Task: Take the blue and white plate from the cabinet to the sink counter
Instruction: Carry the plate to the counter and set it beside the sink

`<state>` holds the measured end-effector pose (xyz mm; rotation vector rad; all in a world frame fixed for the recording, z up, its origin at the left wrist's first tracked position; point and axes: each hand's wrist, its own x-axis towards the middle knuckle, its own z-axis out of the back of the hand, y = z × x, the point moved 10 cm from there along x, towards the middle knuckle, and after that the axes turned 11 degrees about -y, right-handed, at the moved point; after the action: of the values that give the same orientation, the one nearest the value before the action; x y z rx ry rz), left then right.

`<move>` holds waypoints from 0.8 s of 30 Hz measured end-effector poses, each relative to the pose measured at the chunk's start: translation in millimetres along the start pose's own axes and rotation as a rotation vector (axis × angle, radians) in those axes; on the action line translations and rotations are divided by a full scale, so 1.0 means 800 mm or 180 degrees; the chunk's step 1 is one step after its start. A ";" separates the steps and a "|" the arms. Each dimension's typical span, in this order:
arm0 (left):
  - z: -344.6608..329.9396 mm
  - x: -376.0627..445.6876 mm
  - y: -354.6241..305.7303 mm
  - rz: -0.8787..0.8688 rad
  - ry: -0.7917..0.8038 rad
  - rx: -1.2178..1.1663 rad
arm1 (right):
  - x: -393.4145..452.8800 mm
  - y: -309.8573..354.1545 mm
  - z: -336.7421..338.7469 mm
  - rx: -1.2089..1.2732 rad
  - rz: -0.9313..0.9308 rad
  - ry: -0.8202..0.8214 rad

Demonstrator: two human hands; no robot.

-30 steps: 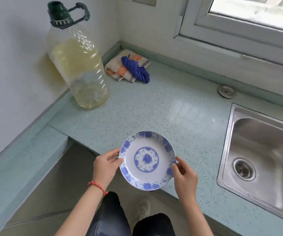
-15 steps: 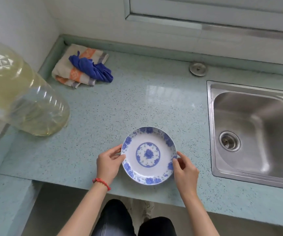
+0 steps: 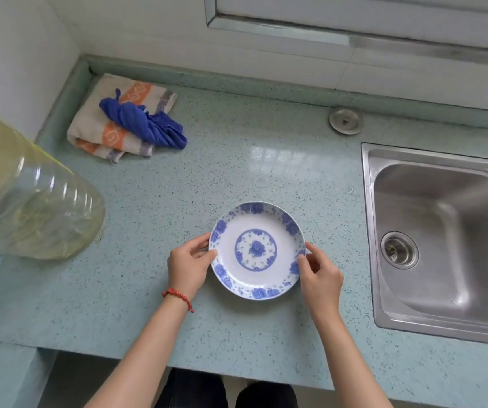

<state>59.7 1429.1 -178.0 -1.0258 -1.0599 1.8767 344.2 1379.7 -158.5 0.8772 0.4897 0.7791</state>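
The blue and white plate (image 3: 257, 250), round with blue flowers on its rim and a blue medallion in the middle, lies face up on the pale green speckled counter (image 3: 237, 172), left of the sink. My left hand (image 3: 189, 262) grips the plate's left rim with thumb on top. On the right rim, my right hand (image 3: 319, 271) holds it the same way. A red bead bracelet circles my left wrist.
A steel sink (image 3: 442, 242) with a drain is set into the counter at the right. A big clear oil bottle (image 3: 28, 195) stands at the left. A folded towel (image 3: 119, 125) with a blue cloth (image 3: 145, 125) lies at the back left. A round metal cap (image 3: 345, 120) sits behind.
The plate has moved forward from the counter's front edge onto the counter and lower, both hands still on its rim. The camera has tilted down and closer.
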 end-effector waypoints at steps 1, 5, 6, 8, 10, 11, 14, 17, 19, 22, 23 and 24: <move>-0.004 0.008 -0.004 -0.0004 -0.0016 -0.0025 | 0.009 0.003 -0.005 0.0001 -0.0014 -0.0001; -0.019 0.041 -0.023 -0.0100 -0.0050 -0.0011 | 0.044 0.016 -0.022 0.0037 -0.0044 -0.0007; -0.022 0.050 -0.028 -0.0118 -0.0050 -0.0005 | 0.051 0.020 -0.027 0.0053 -0.0052 -0.0012; -0.030 0.067 -0.036 -0.0120 -0.0041 0.0002 | 0.067 0.027 -0.034 0.0087 -0.0064 -0.0029; -0.039 0.084 -0.044 -0.0104 -0.0018 -0.0009 | 0.083 0.035 -0.044 0.0132 -0.0090 -0.0016; -0.043 0.092 -0.048 -0.0101 0.0002 -0.0026 | 0.091 0.038 -0.048 0.0158 -0.0103 0.0004; -0.053 0.111 -0.059 -0.0075 0.0038 -0.0059 | 0.111 0.047 -0.058 0.0196 -0.0128 0.0044; -0.059 0.123 -0.066 -0.0070 0.0042 -0.0106 | 0.122 0.051 -0.064 0.0216 -0.0134 0.0068; -0.062 0.126 -0.069 -0.0081 0.0043 -0.0112 | 0.124 0.051 -0.066 0.0247 -0.0155 0.0060; -0.064 0.128 -0.069 -0.0050 0.0027 -0.0137 | 0.124 0.051 -0.066 0.0271 -0.0201 -0.0007; -0.064 0.128 -0.069 -0.0051 0.0011 -0.0152 | 0.125 0.050 -0.066 0.0284 -0.0217 -0.0023; -0.063 0.127 -0.069 -0.0048 0.0003 -0.0153 | 0.124 0.050 -0.066 0.0294 -0.0240 -0.0033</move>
<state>74.5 1554.7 -174.3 -1.0430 -1.1141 1.8466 355.7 1498.5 -162.1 0.9426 0.5500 0.6869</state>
